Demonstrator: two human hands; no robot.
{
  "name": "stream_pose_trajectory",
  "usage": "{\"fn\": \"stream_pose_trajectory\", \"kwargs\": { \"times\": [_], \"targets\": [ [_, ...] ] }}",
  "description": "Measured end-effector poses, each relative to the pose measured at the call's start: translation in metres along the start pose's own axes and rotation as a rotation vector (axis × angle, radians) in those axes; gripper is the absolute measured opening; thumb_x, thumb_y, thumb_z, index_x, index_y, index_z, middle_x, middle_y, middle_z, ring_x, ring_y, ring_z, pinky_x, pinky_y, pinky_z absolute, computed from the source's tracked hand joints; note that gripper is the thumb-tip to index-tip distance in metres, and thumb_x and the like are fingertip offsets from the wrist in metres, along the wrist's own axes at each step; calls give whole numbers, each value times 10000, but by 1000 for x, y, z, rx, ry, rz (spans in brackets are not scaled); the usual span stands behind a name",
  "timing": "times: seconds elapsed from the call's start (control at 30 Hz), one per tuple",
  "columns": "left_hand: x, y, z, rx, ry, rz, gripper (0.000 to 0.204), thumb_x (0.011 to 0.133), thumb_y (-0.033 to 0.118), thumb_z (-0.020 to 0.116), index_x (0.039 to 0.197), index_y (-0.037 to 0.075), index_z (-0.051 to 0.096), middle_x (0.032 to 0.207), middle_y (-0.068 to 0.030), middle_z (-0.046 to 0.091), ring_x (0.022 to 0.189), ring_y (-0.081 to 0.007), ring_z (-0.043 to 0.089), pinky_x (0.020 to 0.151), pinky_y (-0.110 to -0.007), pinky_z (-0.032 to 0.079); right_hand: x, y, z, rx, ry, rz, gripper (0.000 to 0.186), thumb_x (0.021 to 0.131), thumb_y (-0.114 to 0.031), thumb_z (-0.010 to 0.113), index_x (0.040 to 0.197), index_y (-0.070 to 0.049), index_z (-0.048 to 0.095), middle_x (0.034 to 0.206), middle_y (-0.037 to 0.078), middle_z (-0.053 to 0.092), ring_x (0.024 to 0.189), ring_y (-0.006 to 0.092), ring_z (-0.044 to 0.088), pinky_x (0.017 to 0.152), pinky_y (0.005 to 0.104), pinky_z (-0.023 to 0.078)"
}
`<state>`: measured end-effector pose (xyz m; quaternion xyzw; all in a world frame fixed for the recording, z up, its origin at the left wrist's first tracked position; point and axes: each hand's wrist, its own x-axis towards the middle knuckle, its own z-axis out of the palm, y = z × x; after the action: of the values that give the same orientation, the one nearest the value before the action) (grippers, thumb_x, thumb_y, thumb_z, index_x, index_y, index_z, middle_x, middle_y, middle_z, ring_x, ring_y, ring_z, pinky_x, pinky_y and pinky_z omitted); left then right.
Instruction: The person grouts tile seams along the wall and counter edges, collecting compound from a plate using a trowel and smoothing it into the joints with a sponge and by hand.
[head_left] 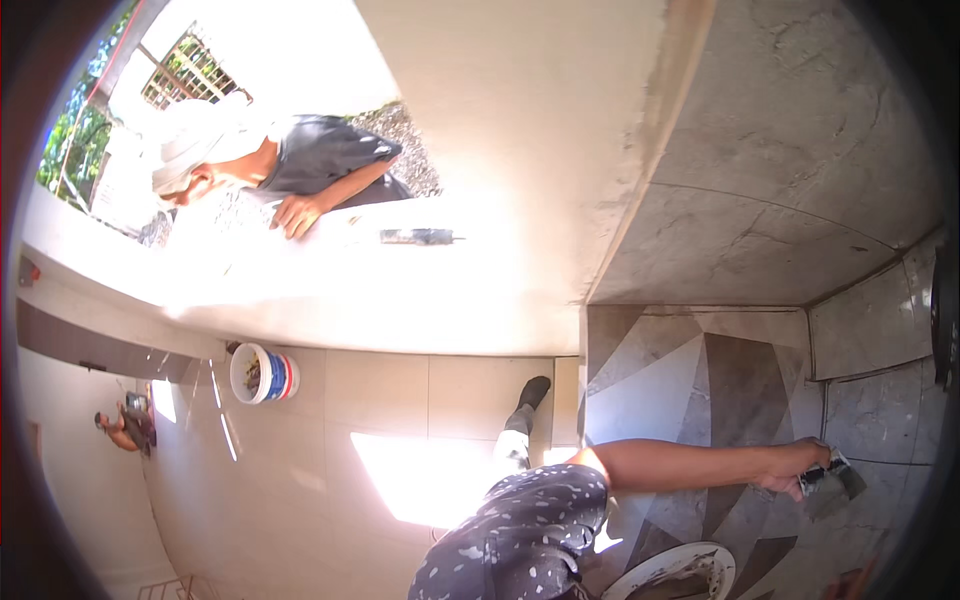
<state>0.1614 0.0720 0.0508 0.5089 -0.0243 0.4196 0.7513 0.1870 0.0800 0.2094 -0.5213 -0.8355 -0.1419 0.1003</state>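
My right hand (799, 463) reaches out at the right, closed on a scraper (838, 485) with a dark, broad blade, held against or just beside the grey tiles (870, 420). My bare forearm crosses above a geometric-patterned tile surface (735, 370). Below it, a round white container (718, 570) with dark residue inside is cut off by the bottom edge. My left hand is out of view.
A person (330, 150) in a cap leans at an opening, upper left, near a dark cylindrical tool (418, 237) on the sill. A smaller person (125, 430) appears at far left. A bucket (260, 375) stands on the tiled floor; my socked foot (532, 392) is near the step.
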Motion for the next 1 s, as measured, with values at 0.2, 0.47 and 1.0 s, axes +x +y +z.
{"fn": "stream_pose_trajectory", "kwargs": {
  "times": [0.2,0.47,1.0],
  "targets": [
    [-58,55,23,-635,199,-326,240,797,158,428,1002,66,512,748,-55,568,539,-157,584,410,-322,498,-171,-22,-52,401,-308,315,666,774,-296,642,1300,10,371,1115,210,543,970,310,551,822,368,444],
    [-113,56,97,-809,0,-325,175,867,152,397,924,81,547,771,-5,571,659,-109,561,560,-303,491,-221,-84,-102,449,-279,442,518,809,-273,599,1206,37,480,1063,226,565,964,299,564,822,382,438],
    [-117,132,116,-312,153,-613,335,839,121,361,1138,2,455,1006,-115,580,849,-179,605,706,-283,513,-254,-117,-96,581,462,441,424,682,74,545,1097,-11,562,957,113,438,891,237,461,764,316,388]
  ]
}}
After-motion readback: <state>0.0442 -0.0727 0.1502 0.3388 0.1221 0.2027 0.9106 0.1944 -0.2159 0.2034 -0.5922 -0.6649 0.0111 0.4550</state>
